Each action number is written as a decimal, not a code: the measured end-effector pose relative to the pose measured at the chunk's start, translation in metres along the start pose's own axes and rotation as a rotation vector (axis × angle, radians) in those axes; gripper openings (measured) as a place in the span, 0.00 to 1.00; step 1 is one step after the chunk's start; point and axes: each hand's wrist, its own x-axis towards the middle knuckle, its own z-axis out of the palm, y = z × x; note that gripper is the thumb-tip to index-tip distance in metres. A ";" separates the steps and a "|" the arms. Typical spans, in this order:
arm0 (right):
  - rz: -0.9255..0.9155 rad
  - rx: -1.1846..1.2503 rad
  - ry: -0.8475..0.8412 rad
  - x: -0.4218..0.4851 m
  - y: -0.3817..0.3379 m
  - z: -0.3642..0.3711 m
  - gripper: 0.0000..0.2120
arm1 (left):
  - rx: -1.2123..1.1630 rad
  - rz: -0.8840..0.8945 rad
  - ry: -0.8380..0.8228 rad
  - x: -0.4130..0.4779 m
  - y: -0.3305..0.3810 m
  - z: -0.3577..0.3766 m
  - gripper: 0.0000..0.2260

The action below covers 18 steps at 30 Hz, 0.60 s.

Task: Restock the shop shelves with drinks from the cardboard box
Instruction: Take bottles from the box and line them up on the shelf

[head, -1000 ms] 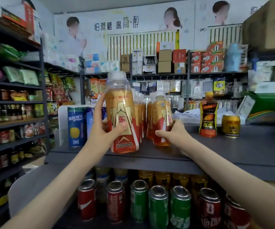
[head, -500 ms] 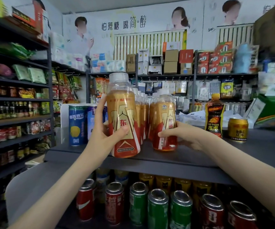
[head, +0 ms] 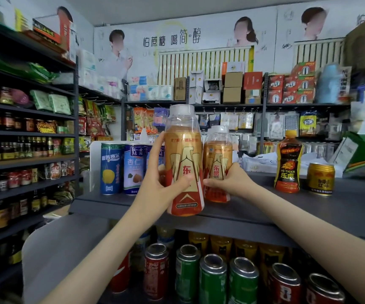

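Observation:
My left hand [head: 162,183] grips a tall gold-and-red drink bottle [head: 184,154] with a clear cap, held upright at the front edge of the dark top shelf [head: 341,205]. Just right of it, my right hand [head: 227,181] wraps the lower part of a second, same-label bottle [head: 217,154] that stands on the shelf. More bottles of that row are hidden behind these two. The cardboard box is out of sight.
Blue cans [head: 111,167] stand on the shelf to the left. A Hi-Tiger bottle [head: 288,163] and a gold can [head: 320,178] stand to the right. Red and green cans [head: 212,279] fill the shelf below. Stocked racks [head: 23,150] line the left wall.
My left hand has shifted its bottle right, close against the one on the shelf. My right hand has closed around that bottle's base; the view moved nearer.

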 end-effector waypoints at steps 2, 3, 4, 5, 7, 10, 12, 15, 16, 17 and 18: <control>-0.022 -0.033 0.007 0.001 0.000 0.002 0.53 | 0.006 0.006 0.003 0.001 0.000 0.007 0.37; -0.025 -0.049 0.020 -0.010 -0.011 0.001 0.51 | 0.012 0.014 0.003 0.002 -0.001 0.011 0.37; -0.020 -0.055 0.044 -0.022 -0.023 0.000 0.47 | 0.017 0.020 0.001 0.003 -0.001 0.016 0.37; -0.012 -0.047 0.050 -0.031 -0.033 -0.001 0.38 | 0.021 0.022 0.002 0.004 -0.002 0.020 0.37; -0.005 -0.031 0.012 -0.040 -0.043 0.000 0.22 | 0.032 0.029 0.014 0.006 -0.005 0.025 0.39; 0.003 -0.017 -0.004 -0.038 -0.040 -0.002 0.21 | 0.025 0.028 0.027 0.008 -0.007 0.031 0.40; 0.012 0.022 0.011 -0.039 -0.043 -0.005 0.34 | 0.007 0.015 0.030 0.008 -0.007 0.033 0.40; -0.091 0.117 0.227 -0.055 -0.055 -0.020 0.44 | -0.010 -0.011 0.012 0.007 -0.009 0.034 0.39; -0.157 0.194 0.220 -0.065 -0.059 -0.028 0.42 | 0.019 0.003 0.010 0.005 -0.008 0.037 0.38; -0.213 0.280 0.120 -0.076 -0.062 -0.037 0.39 | 0.083 0.031 0.010 0.004 -0.005 0.041 0.38; -0.249 0.347 -0.019 -0.089 -0.064 -0.044 0.37 | 0.158 0.061 0.009 0.003 -0.002 0.047 0.39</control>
